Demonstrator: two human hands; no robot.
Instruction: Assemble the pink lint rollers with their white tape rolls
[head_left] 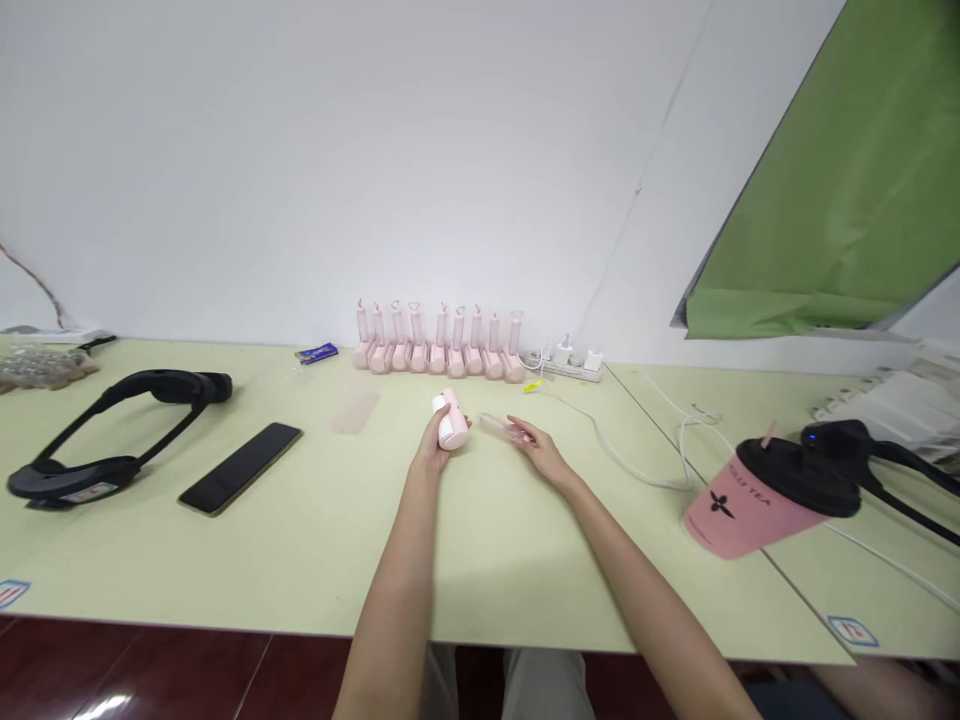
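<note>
Left hand [433,442] of the person is closed around a short pink cylinder [456,424] with a white patch along its left side. The thumb lies over that patch, and fingertips show at the right edge. Its rounded near end faces the person, while the body slants slightly far and left, beyond the palm.

To the right, the right hand [546,458] has a narrow pinch on a slim, see-through tube [496,426], tinted faintly pink; its held end is partly hidden, so its shape there cannot be told. The tube reaches left from the fingertips, its free end near the cylinder but apart from it. Both pieces are over the middle of the pale green table [517,570], nearer than a row of pink devices [439,358] with upright clear tubes, which stands along the far wall [465,180].
</note>
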